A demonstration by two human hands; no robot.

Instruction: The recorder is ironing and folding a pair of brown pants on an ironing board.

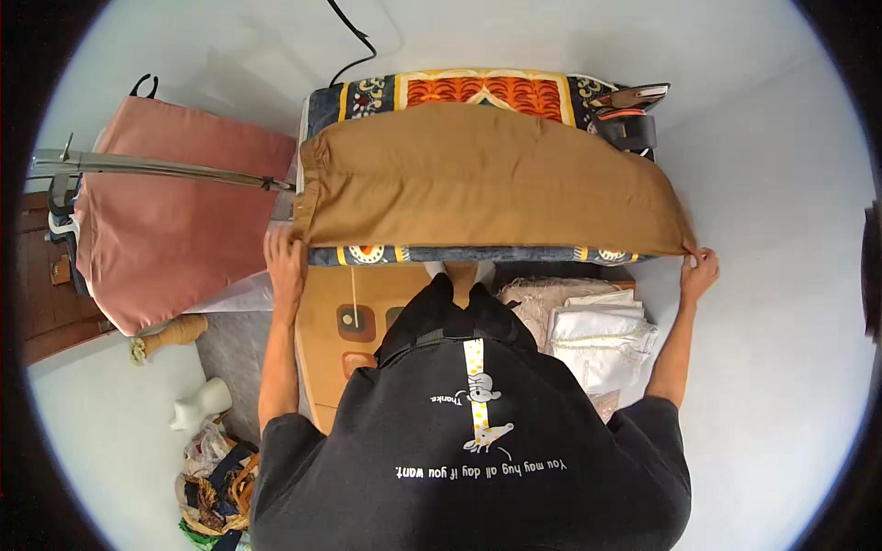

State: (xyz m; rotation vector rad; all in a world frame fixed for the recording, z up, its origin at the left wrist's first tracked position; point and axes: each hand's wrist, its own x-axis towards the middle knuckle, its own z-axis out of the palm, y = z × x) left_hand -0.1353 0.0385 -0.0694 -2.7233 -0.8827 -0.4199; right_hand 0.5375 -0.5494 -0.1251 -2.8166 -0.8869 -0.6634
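Note:
A brown satin skirt (487, 184) with a gathered band at its left end lies spread across a padded ironing surface (367, 96) covered in patterned cloth. My left hand (286, 255) closes on the near left corner, at the band. At the opposite end, my right hand (701, 270) pinches the near right corner between thumb and fingers. The near edge runs nearly straight between my two hands. Just beyond the skirt's right part stands an iron (627, 124) with a dark handle, tilted up on the patterned cloth.
A pink satin garment (184, 211) hangs on the left beside a metal rail (175, 165). A black cord (356, 37) runs up the wall. Below are a cardboard box (322, 303), folded white fabric (602, 344), a white bust form (204, 404) and a filled basket (243, 487).

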